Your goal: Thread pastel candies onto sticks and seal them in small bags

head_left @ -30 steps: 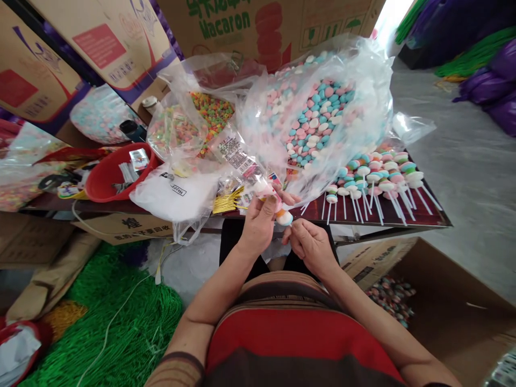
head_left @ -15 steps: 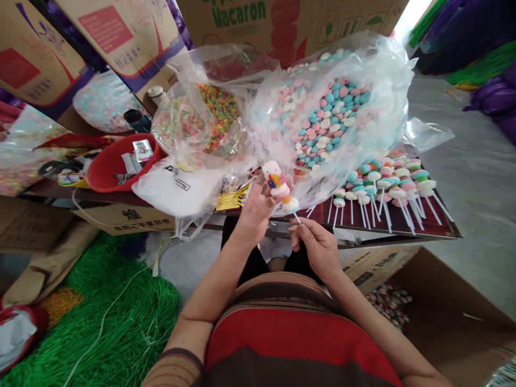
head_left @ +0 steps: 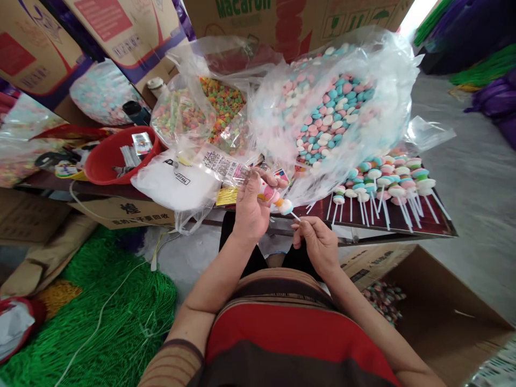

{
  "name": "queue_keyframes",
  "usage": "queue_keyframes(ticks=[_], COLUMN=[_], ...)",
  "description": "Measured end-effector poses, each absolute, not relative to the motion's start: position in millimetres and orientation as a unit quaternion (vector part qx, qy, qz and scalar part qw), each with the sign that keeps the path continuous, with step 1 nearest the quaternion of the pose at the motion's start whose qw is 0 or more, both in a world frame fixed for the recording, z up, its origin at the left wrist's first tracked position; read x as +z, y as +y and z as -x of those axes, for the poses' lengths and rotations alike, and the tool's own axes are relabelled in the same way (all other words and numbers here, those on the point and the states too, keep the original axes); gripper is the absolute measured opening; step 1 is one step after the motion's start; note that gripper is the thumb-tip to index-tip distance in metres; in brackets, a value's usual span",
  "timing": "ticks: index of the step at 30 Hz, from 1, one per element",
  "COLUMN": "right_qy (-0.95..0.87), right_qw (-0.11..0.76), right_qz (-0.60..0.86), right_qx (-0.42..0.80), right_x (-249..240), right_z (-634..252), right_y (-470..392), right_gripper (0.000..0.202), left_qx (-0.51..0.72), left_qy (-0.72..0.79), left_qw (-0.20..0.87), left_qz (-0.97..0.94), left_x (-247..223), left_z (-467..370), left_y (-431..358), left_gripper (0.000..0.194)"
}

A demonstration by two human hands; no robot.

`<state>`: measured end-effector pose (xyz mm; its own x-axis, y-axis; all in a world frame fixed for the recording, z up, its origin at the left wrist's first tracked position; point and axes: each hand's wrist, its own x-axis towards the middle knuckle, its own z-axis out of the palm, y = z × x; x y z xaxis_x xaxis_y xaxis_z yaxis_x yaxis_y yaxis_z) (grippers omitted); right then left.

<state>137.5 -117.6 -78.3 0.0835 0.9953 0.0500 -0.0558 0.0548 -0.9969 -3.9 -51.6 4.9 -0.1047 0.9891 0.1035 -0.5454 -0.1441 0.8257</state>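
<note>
Between my hands is a marshmallow lollipop (head_left: 285, 206) with pink, orange, white and blue pieces on a white stick. My right hand (head_left: 317, 241) pinches the lower end of its stick. My left hand (head_left: 253, 208) is closed around the upper end, with a clear printed plastic bag (head_left: 226, 164) spreading left from its fingers. The lollipop's top lies partly behind those fingers, so I cannot tell how far the bag covers it. Yellow twist ties (head_left: 227, 196) lie just left of my left hand.
Finished lollipops (head_left: 385, 185) pile up on the dark table's right end. Large clear bags of marshmallows (head_left: 334, 115) and small gummies (head_left: 221, 105) stand behind. A red bowl (head_left: 99, 164) sits left; an open carton (head_left: 439, 317) stands on the floor at right.
The lollipop has tipped from nearly upright towards the left. A printed clear bag now shows at my left hand, whose fingers have closed over the lollipop's top.
</note>
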Motion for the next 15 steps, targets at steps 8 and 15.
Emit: queue_keyframes(ticks=[8, 15], right_qy=[-0.390, -0.338], right_qw=[0.486, 0.513], right_qz=[0.378, 0.357], right_qx=[0.684, 0.704], right_x=[-70.9, -68.0], right_z=[-137.8, -128.8], right_y=[-116.3, -110.3], right_gripper=[0.041, 0.040], left_qx=[0.620, 0.579], left_qy=[0.309, 0.278], left_qw=[0.609, 0.636], left_qz=[-0.386, -0.428], left_x=[3.3, -7.1], left_z=[0.9, 13.9], left_y=[-58.9, -57.9], left_gripper=[0.046, 0.067])
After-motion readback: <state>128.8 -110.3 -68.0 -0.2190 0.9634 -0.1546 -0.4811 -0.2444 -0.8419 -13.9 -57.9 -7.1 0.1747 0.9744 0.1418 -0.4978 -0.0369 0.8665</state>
